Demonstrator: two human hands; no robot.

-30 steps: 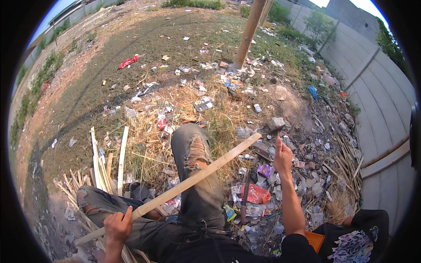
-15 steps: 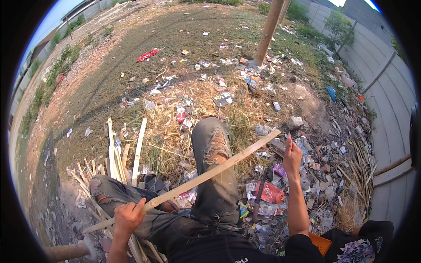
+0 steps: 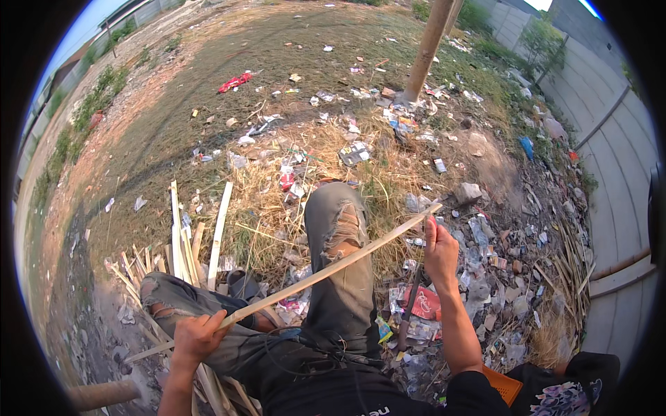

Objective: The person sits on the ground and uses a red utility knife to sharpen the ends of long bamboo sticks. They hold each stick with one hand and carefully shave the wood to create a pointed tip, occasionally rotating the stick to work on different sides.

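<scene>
– Where's the wooden strip (image 3: 319,274)?
– Slanting across the frame's lower middle, passing in front of the raised knee (image 3: 331,208)
– Why hold it there?
– The left hand (image 3: 197,338) is closed round its lower part, probably to steady that length; the right hand (image 3: 442,255) is at the upper tip, thumb raised, though I can't tell if it grips
– So it spans both hands?
– Yes, its tail poking past the left; more pale strips (image 3: 219,236) stand farther left

I record one left hand (image 3: 200,338), one right hand (image 3: 442,258) and one held wooden strip (image 3: 298,283). I count two thick poles (image 3: 425,55) at the top and one orange basket (image 3: 502,385).
</scene>
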